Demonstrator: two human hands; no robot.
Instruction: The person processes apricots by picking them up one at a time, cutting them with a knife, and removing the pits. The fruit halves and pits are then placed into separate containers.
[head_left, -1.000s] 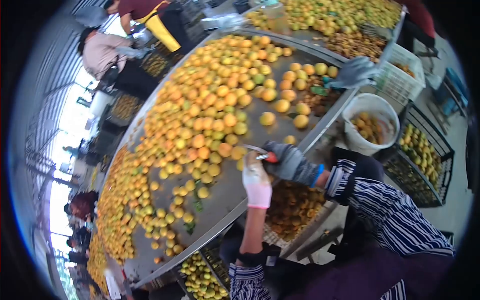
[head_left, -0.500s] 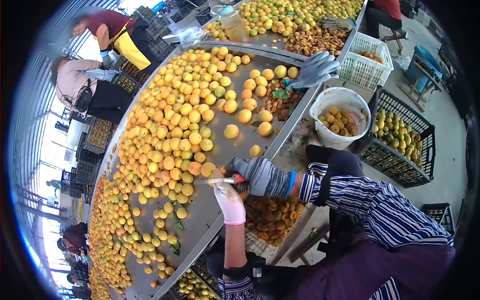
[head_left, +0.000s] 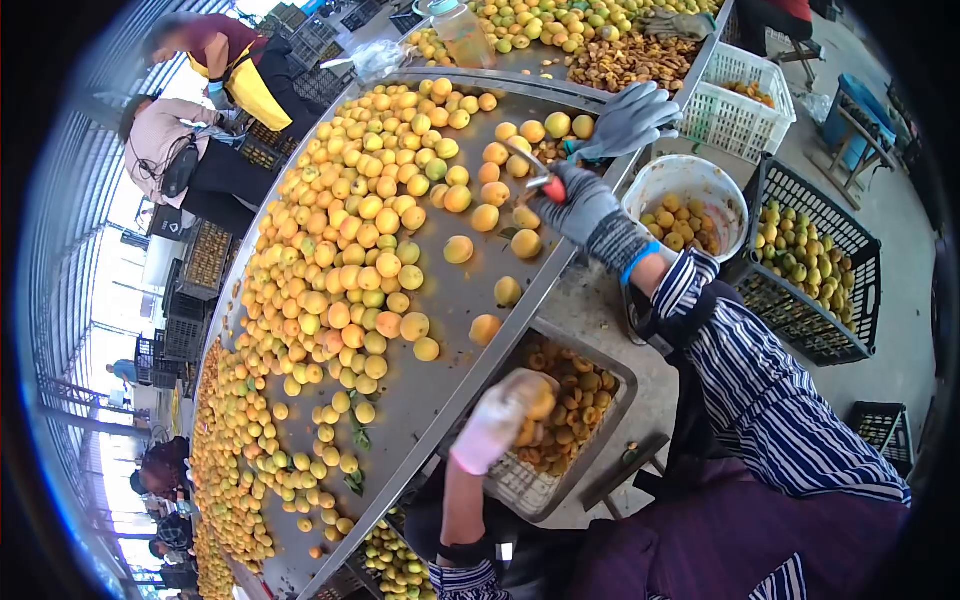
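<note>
My left hand (head_left: pixel 497 420), in a white and pink glove and blurred, is over the basket of cut fruit (head_left: pixel 616 430), its fingers round a yellow-orange fruit (head_left: pixel 541 399). My right hand (head_left: pixel 582 207), in a grey striped glove, grips the red handle of a knife (head_left: pixel 552 188) above the near edge of the metal table (head_left: pixel 440 310). The blade points up and left over the loose fruit. Many whole yellow-orange fruits (head_left: pixel 340 300) are heaped across the table.
A pair of grey gloves (head_left: pixel 628 122) lies at the table's corner. On the right are a white bucket (head_left: pixel 735 190), a black crate (head_left: pixel 850 335) and a white crate (head_left: pixel 720 118), all holding fruit. Other people (head_left: pixel 165 150) stand bent over across the table.
My right hand has moved up and right with the knife, away from my left hand. My left hand has gone down from the table edge to over the basket. One more fruit shows near the edge.
</note>
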